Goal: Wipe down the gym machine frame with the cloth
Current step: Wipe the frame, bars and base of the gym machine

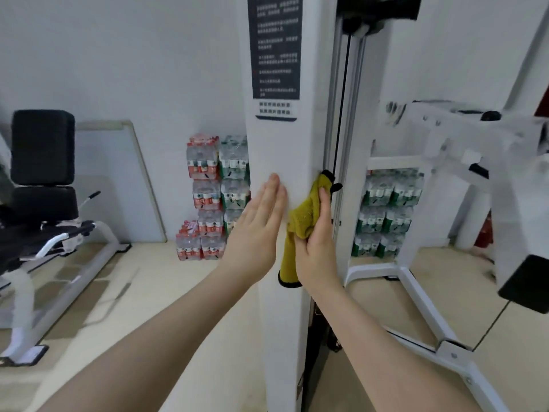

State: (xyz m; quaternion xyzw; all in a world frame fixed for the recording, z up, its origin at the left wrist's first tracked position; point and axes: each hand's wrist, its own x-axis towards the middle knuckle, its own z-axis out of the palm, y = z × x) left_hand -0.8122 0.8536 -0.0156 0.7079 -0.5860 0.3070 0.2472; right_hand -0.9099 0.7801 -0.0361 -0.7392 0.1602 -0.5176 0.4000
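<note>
Pale gym flooring lies below both forearms. One left hand [255, 227] rests flat, fingers straight, on the tall white metal machine column [279, 150]. Just beside it, one right hand [316, 248] grips the single soft mustard-yellow microfibre cloth [303, 221], likely light and limp, best bunched. Beyond the hands, shrink-wrapped water-bottle packs [208, 197] stack high.

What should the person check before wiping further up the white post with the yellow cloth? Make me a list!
1. Right hand grips the yellow cloth: ok.
2. Cloth touches the white post: ok.
3. Left hand lies flat against the post, fingers straight: ok.
4. Black cable clear of the cloth: not ok, the cloth's top corner sits right by it.
5. Post above the hands bare up to the printed label: ok.
6. Cloth clean enough: cannot tell.
</note>
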